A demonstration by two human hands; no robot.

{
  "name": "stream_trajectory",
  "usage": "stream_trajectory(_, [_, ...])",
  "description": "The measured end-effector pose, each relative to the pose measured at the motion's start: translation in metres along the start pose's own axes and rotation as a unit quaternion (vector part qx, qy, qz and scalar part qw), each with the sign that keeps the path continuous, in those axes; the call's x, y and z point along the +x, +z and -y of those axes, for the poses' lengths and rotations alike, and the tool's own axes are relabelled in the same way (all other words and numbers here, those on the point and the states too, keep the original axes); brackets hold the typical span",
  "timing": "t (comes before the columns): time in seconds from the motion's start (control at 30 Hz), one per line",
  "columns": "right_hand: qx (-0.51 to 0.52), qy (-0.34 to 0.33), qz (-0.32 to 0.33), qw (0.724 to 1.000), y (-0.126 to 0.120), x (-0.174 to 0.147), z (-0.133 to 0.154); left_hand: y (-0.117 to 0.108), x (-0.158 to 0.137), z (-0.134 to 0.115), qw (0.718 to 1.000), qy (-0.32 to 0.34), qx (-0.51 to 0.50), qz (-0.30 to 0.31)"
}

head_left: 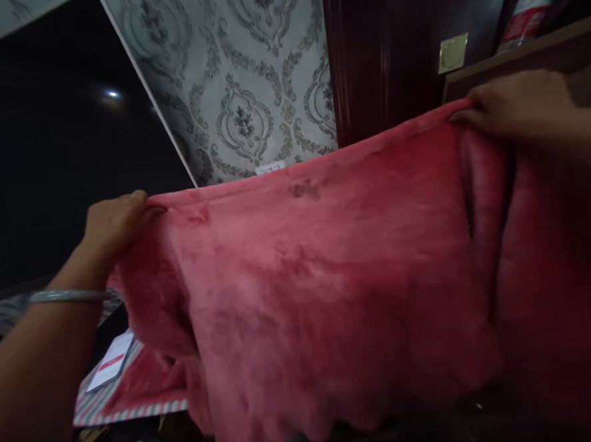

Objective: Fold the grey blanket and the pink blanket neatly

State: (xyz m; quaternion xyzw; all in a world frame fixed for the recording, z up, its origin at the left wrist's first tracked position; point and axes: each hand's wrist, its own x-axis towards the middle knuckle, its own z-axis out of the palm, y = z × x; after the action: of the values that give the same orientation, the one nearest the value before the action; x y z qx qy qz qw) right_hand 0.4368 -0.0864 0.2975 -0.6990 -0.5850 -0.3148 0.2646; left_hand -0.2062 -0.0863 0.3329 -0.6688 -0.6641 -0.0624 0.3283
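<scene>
a large, soft, plush blanket in pinkish red [319,279] hangs in front of the person, stretched between two bare hands. the left hand [118,222], lower in view, has its fingers clenched on the upper edge near one end; a pale, smooth, rounded bangle [68,296] circles that wrist. the right hand [518,104], higher up, has its fingers grasping the same edge, so the edge slopes upward from left to right. deep folds drop below each hand, and a dark smudge marks the cloth near the top.

behind the left arm is a big, flat, black screen with a thin light frame [60,142]. grey-and-white wallpaper with ornate medallions [246,70] covers the wall, beside a dark reddish-brown glossy panel [365,50]. near the right hand are a square gold-coloured plate [452,53] and a clear plastic bottle with a red-and-white label [528,13]. at lower left, a flat white rectangular item with a red band [111,362] lies on striped cloth [94,403].
</scene>
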Motion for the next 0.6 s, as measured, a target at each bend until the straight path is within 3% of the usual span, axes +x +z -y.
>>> stream_trajectory(0.13, [-0.040,0.040,-0.087,0.995,-0.007,0.033,0.034,-0.004,0.043,0.000,0.996,-0.064,-0.013,-0.061])
stream_trajectory(0.23, [-0.046,0.036,-0.140,0.988,-0.014,0.054,0.031,-0.008,0.065,0.012,0.984,-0.146,0.001,-0.099])
stream_trajectory(0.3, [-0.048,0.033,-0.157,0.986,-0.012,0.056,0.024,-0.003,0.066,0.017,0.979,-0.164,0.015,-0.121])
stream_trajectory(0.43, [-0.073,-0.001,-0.132,0.989,0.026,0.020,0.015,0.034,0.040,0.016,0.991,-0.072,0.054,-0.097])
stream_trajectory(0.6, [-0.070,-0.033,0.039,0.996,0.107,-0.066,0.010,0.117,-0.009,-0.003,0.994,0.100,0.041,0.018])
